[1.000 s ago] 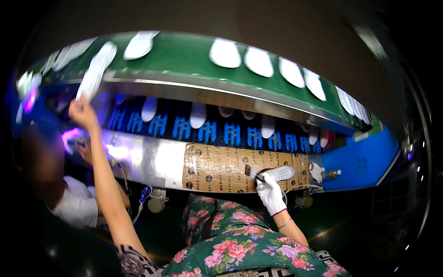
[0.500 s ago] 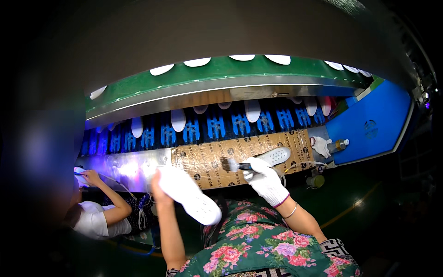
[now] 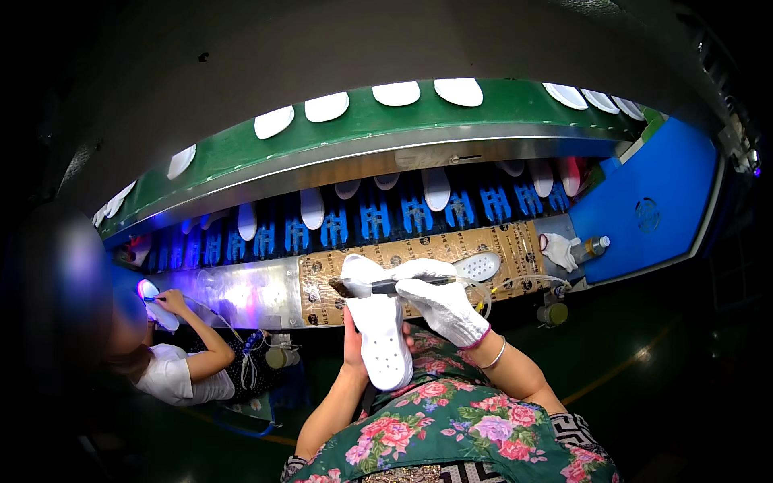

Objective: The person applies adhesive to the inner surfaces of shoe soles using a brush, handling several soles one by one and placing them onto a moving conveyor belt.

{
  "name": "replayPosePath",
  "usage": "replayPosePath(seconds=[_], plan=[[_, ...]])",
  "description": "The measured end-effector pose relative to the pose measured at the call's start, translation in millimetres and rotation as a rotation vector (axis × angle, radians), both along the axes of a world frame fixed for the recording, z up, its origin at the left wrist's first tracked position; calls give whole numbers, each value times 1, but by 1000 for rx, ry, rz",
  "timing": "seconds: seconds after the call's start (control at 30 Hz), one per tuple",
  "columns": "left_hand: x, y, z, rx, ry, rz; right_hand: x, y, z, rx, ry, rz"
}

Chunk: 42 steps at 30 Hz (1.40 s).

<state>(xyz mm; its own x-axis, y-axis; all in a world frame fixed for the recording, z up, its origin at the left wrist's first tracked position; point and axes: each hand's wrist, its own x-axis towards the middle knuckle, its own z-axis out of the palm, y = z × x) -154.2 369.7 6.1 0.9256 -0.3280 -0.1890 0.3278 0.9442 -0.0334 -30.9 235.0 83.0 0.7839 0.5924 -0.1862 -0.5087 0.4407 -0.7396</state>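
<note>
A white shoe with small holes in its upper is gripped from beneath by my bare left hand, the holed end toward me. Wearing a white knitted glove, my right hand is closed round the dark handle of a brush. The brush lies crosswise at the shoe's far end, its brown bristles pointing left; whether they touch the shoe I cannot tell. Behind the glove, a second white holed shoe rests on the cardboard sheet. Most of my left fingers are hidden by the shoe.
Beyond the cardboard runs a row of blue racks holding some white shoes. A green belt above carries several white pieces. On the right are a loose glove, a bottle and a blue panel. A co-worker sits at left.
My left hand has swung the shoe rightward and turned it more upright. My right hand has brought the brush left to the shoe's far end.
</note>
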Motion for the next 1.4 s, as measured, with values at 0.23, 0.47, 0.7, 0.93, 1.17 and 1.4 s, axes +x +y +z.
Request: replayPosePath(seconds=[0.23, 0.47, 0.7, 0.93, 1.17, 1.4], plan=[[44, -9, 39, 261, 81, 86, 0, -20, 20, -213, -221, -91], [52, -36, 58, 204, -3, 141, 7, -32, 29, -379, -844, -332], [30, -43, 31, 634, 30, 157, 2, -18, 31, -629, -1327, -396], [16, -23, 31, 569, 46, 168, -32, -3, 34, -502, -1039, -241], [6, -4, 28, 574, 37, 235, -30, 21, 27, -510, -1100, -387], [1, 26, 23, 473, -179, 277, -28, 29, 27, -388, -942, -212]])
